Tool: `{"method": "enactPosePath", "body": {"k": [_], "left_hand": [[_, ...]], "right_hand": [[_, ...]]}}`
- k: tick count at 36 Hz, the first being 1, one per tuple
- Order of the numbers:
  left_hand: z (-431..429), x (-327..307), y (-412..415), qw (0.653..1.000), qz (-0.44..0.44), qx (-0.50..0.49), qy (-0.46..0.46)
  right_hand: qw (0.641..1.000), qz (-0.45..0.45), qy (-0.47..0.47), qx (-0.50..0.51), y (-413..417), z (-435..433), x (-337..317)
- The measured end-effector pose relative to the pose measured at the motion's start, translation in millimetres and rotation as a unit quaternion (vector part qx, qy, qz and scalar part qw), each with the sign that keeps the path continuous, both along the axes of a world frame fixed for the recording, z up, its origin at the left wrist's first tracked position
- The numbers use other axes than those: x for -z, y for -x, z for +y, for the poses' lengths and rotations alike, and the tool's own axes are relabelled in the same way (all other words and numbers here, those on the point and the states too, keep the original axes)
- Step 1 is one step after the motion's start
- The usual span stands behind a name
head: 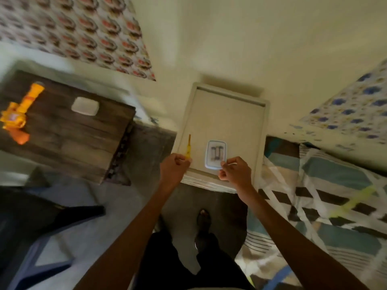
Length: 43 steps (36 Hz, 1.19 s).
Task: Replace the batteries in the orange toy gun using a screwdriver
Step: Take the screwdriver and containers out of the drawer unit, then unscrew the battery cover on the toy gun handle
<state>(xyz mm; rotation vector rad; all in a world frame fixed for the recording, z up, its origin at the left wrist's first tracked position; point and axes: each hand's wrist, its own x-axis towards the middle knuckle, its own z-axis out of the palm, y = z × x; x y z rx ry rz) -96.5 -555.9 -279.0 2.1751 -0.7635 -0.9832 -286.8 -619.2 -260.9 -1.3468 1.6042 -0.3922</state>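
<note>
The orange toy gun [18,114] lies flat on a dark wooden table [83,139] at about nine o'clock in the view, well apart from both hands. Its barrel points up toward twelve o'clock and its grip hangs down toward six. Just to its right, at three o'clock from the barrel, a small white rounded pad [85,106] rests on the same table.

The screwdriver [188,147], yellow-handled with a thin shaft pointing to twelve o'clock, is at the middle of the view. The left hand [174,167] is curled closed around the bottom of its handle, fingers folded in. The tool lies over the near left edge of a pale cabinet top [226,114].

At three o'clock from the screwdriver, a small clear box [216,154] with a pale blue rim sits on the cabinet top, with dark batteries [216,153] lying side by side inside it; the picture is too blurred to count them surely. The right hand [234,171] is at the box's near right corner, thumb and forefinger pinched on its rim, the other fingers curled.

At four o'clock is a bed [326,206] with a checked cover. At eleven o'clock a patterned cloth [79,30] hangs on the cream wall [251,38]. At eight o'clock stands a dark chair [41,222]. The person's dark trousers and one foot [203,225] show at six o'clock.
</note>
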Motion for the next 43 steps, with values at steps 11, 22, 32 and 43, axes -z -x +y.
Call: {"method": "enactPosePath", "body": {"k": [11, 22, 32, 43], "left_hand": [[75, -16, -159, 0.989, 0.058, -0.132, 0.031], [101, 60, -399, 0.984, 0.102, -0.143, -0.013], [81, 175, -525, 0.991, 0.076, -0.097, -0.059], [45, 273, -571, 0.992, 0.089, -0.055, -0.066]], "right_hand": [[0.992, -0.039, -0.018, -0.117, -183, 25, -15], [0.988, -0.049, -0.133, -0.064, -432, 58, 61], [0.974, -0.036, -0.222, 0.012, -559, 64, 173], [0.966, 0.063, -0.249, -0.036, -590, 37, 287]]}}
